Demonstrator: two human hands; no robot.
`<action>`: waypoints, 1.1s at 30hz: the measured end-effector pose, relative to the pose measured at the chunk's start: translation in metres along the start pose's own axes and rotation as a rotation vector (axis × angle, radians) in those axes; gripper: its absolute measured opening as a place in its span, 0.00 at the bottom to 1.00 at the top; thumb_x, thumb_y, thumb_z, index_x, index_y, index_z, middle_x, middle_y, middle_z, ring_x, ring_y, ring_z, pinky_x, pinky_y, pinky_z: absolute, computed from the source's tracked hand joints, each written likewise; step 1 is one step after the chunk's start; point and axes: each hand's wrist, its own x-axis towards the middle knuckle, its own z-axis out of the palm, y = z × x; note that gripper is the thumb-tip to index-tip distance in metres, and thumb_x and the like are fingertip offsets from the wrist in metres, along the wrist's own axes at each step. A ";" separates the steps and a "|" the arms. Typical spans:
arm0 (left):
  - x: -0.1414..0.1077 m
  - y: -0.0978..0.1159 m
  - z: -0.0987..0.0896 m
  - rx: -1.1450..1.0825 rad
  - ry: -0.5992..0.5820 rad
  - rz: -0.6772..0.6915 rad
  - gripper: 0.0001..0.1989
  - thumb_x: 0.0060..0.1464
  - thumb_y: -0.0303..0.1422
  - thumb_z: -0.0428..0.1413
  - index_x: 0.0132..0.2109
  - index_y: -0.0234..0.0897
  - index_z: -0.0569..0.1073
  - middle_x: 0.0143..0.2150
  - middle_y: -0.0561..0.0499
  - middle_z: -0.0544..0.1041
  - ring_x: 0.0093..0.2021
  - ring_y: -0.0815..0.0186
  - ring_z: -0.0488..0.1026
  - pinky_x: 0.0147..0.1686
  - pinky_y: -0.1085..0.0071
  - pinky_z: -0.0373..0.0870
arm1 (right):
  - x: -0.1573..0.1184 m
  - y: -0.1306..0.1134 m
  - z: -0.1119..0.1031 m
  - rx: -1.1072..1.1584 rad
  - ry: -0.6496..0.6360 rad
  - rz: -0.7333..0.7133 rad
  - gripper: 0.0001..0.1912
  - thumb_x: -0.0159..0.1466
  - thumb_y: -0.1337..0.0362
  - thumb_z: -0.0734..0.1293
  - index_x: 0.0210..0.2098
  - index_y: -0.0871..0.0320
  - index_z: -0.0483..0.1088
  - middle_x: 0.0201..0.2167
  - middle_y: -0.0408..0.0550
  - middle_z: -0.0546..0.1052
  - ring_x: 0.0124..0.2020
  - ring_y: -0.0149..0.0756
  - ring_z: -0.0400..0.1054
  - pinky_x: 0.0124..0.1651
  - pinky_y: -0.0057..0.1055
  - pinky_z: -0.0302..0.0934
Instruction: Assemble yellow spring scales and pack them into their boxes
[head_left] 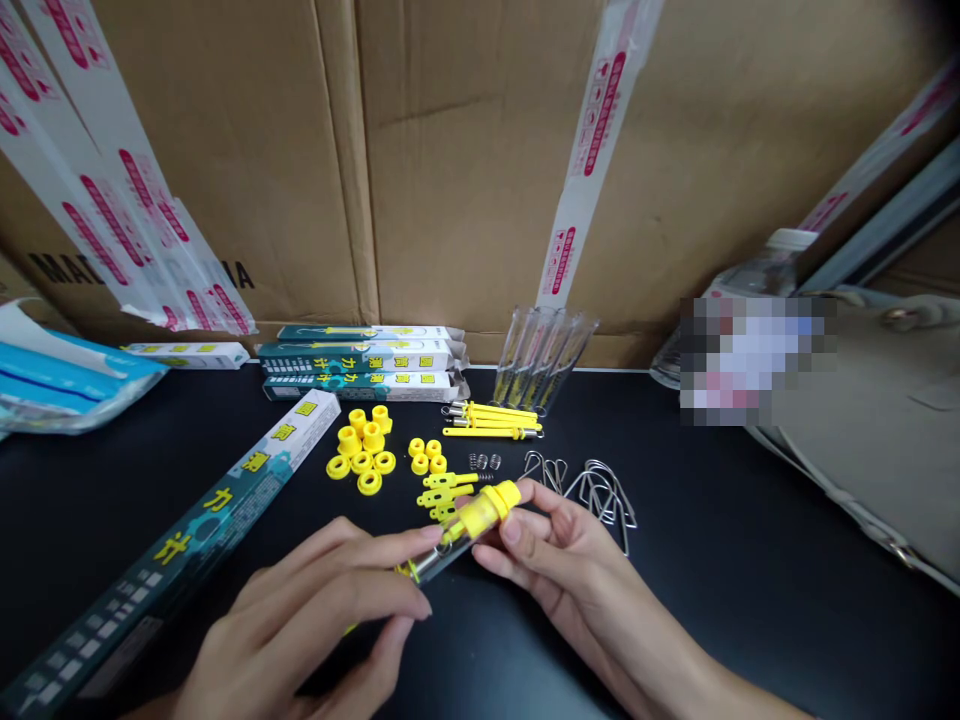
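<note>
Above the tabletop [712, 580], a clear tube [436, 566] is held tilted, its yellow cap [501, 498] pinched between closed fingers of the right hand [566, 550], its lower end by those of the left hand [315, 610].

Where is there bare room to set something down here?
Bare tabletop lies right, between the metal hooks and handbag, and left, between the blue packet and slanted box. Crowded: just beyond the left hand and right hand, with yellow caps, springs and clear tubes.
</note>
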 end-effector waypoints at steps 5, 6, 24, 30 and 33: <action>0.000 -0.003 0.001 -0.034 -0.023 0.010 0.12 0.58 0.23 0.56 0.40 0.49 0.74 0.45 0.57 0.84 0.40 0.66 0.80 0.44 0.70 0.78 | 0.001 -0.001 0.000 0.008 -0.003 -0.007 0.22 0.59 0.67 0.78 0.51 0.56 0.73 0.34 0.43 0.83 0.37 0.28 0.78 0.49 0.28 0.72; 0.000 -0.004 0.001 -0.035 -0.026 0.010 0.12 0.58 0.23 0.56 0.40 0.49 0.74 0.45 0.57 0.84 0.40 0.66 0.80 0.43 0.71 0.77 | 0.001 -0.001 0.000 0.004 -0.004 -0.004 0.21 0.59 0.67 0.78 0.51 0.56 0.73 0.35 0.44 0.83 0.37 0.28 0.77 0.49 0.28 0.72; -0.006 -0.013 0.002 -0.112 -0.051 0.092 0.17 0.57 0.15 0.53 0.38 0.44 0.76 0.53 0.56 0.80 0.45 0.69 0.75 0.50 0.73 0.72 | 0.002 0.000 -0.001 0.013 -0.012 0.001 0.10 0.59 0.68 0.78 0.29 0.60 0.72 0.30 0.40 0.80 0.33 0.23 0.75 0.45 0.22 0.74; -0.005 -0.009 0.000 -0.122 -0.069 0.068 0.17 0.57 0.15 0.53 0.37 0.44 0.76 0.53 0.57 0.80 0.46 0.68 0.74 0.52 0.72 0.70 | 0.002 0.001 -0.002 0.002 0.016 -0.001 0.15 0.58 0.67 0.78 0.43 0.59 0.76 0.33 0.43 0.82 0.35 0.26 0.76 0.46 0.25 0.74; -0.006 -0.010 0.001 -0.114 -0.059 0.079 0.17 0.58 0.15 0.53 0.37 0.44 0.76 0.53 0.56 0.80 0.46 0.69 0.75 0.53 0.72 0.70 | 0.001 0.000 -0.002 0.012 0.017 -0.001 0.24 0.57 0.67 0.79 0.51 0.58 0.74 0.35 0.45 0.83 0.36 0.28 0.78 0.46 0.27 0.74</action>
